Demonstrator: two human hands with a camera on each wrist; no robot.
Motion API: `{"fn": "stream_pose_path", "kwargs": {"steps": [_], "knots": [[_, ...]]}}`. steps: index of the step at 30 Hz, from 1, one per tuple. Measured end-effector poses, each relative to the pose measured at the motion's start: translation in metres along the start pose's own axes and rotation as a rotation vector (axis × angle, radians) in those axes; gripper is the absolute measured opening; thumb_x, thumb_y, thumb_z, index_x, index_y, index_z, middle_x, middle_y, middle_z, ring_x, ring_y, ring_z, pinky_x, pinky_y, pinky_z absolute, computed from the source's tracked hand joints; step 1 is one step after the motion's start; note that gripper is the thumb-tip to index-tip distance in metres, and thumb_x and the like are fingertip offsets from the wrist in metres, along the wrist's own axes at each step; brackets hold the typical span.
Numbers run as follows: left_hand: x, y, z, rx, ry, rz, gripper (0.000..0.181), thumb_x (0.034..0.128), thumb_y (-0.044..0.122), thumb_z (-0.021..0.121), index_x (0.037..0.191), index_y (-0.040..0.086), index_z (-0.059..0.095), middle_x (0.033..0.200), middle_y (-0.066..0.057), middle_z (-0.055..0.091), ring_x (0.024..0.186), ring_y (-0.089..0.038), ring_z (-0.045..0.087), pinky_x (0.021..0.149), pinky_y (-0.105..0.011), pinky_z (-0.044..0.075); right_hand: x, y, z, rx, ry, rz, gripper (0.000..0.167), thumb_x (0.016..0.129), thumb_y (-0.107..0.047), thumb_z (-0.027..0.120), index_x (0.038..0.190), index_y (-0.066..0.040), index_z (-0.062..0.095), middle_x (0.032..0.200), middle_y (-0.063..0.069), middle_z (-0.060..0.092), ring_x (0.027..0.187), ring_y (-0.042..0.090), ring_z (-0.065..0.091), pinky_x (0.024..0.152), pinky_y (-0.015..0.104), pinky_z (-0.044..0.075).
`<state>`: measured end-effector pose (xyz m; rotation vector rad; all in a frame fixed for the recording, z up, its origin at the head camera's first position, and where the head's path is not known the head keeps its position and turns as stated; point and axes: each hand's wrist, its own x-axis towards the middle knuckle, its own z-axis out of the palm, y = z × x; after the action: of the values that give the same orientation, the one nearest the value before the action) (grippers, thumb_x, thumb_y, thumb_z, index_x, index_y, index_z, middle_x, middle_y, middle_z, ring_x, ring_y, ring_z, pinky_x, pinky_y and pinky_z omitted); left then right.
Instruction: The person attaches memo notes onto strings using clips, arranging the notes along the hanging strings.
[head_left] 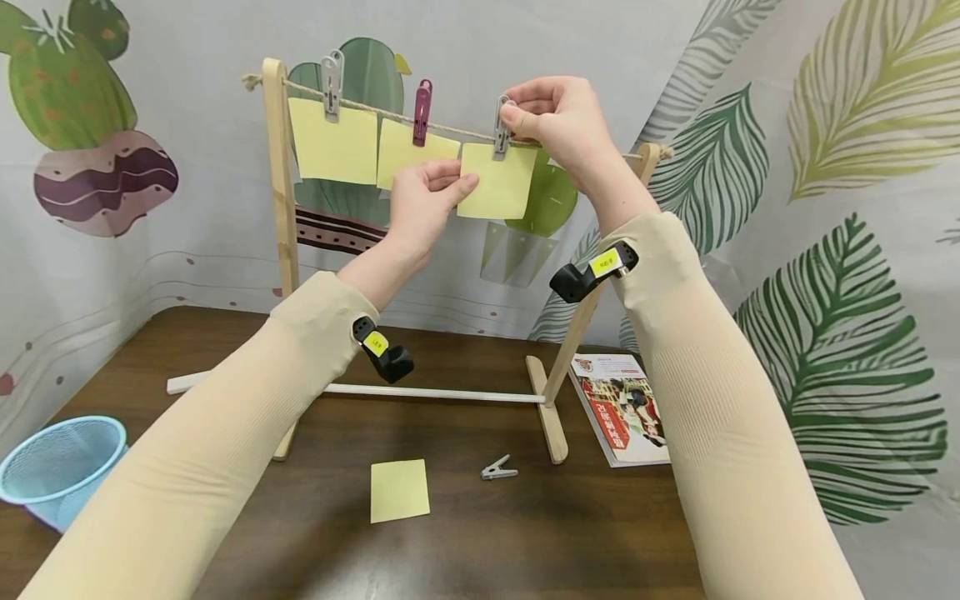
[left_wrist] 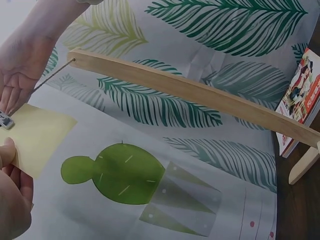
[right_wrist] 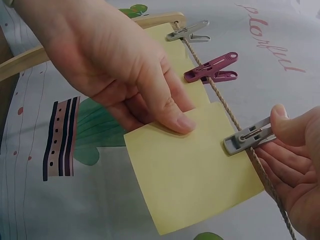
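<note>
Head: fingers (head_left: 537, 87) pinch grey peg (head_left: 501, 142), note (head_left: 498, 188)

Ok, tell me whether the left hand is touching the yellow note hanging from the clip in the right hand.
Touching. The right wrist view shows the left hand, its thumb lying on the yellow note at one edge.

Bright, even light across the head view, soft shadow pooling on the bench (head_left: 465, 550)! Wide-angle stretch swells the sleeves (head_left: 172, 467) toward the bottom corners. Both wrist views look dimmer, greyer: the left pales out top left, its wooden post (left_wrist: 150, 78) bowing; the right shows the yellow note (right_wrist: 195, 175) crisp-edged.
</note>
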<state>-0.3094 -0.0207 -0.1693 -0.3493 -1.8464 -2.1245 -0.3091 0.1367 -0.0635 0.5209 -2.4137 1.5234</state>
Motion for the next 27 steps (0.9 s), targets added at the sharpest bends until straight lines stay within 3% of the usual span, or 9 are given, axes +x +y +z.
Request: {"fn": "stream_pose_path", "kwargs": {"steps": [14, 27], "knots": [[-0.0037, -0.0013, -0.0022, -0.018, -0.016, 0.004, 0.034, 0.0901, 0.013, 0.071, 0.120, -0.002, 0.067, 0.120, -0.017, 0.069, 0.104, -0.014, 0.065, 0.091, -0.025, 0.050, -0.0012, 0.0045, 0.0009, 0.085, -0.006, -0.031, 0.038, 0.089, -0.010, 0.072, 0.125, 0.000, 0.064, 0.091, -0.002, 0.071, 0.089, 0.010, 0.066, 0.091, 0.027, 0.052], [-0.0060, -0.0091, -0.0069, -0.025, -0.009, 0.006, 0.034, 0.0890, 0.011, 0.072, 0.120, -0.002, 0.067, 0.119, -0.017, 0.069, 0.101, -0.013, 0.066, 0.092, -0.026, 0.052, -0.0021, 0.0048, 0.0004, 0.048, 0.038, -0.047, 0.040, 0.089, -0.011, 0.072, 0.127, -0.002, 0.064, 0.117, 0.008, 0.071, 0.105, 0.012, 0.066, 0.094, 0.023, 0.050]]}}
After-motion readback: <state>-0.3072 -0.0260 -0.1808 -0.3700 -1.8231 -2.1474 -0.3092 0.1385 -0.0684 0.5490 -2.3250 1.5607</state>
